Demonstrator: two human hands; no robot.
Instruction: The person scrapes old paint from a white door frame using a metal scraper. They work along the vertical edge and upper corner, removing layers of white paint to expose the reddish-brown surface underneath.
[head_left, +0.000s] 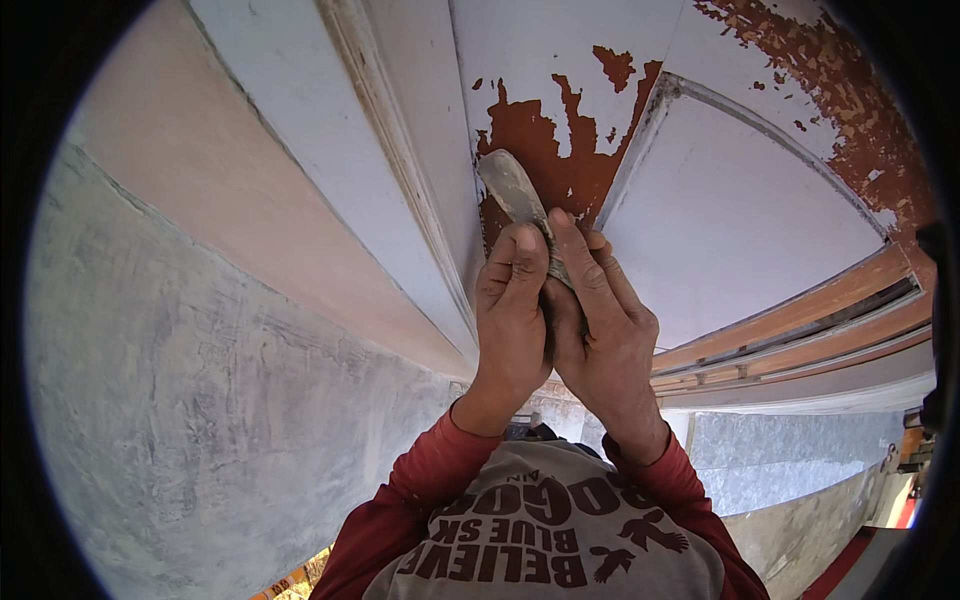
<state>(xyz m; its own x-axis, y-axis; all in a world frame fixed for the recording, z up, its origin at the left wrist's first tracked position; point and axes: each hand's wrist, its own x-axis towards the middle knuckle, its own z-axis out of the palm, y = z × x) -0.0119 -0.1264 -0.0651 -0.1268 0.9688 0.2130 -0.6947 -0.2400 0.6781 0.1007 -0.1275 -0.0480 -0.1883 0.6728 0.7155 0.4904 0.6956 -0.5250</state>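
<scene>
A flat metal scraper blade (517, 186) with a rounded tip and pale crust on it points up and to the left. Both my hands grip it near its lower end. My left hand (514, 307) pinches its left edge with the thumb on top. The fingers of my right hand (611, 322) lie along its right side. My fingers hide the lower part of the tool. Behind the blade is a patch of bare red-brown surface (540, 127) with ragged edges of white paint (570, 30) around it. Whether the tip touches that surface, I cannot tell.
A recessed white panel (750, 217) with a grey-edged moulding lies to the right, above brown slats (795, 307). More flaked red-brown surface (847, 90) shows at upper right. On the left run a pale frame (397, 135) and a rough grey wall (202, 390).
</scene>
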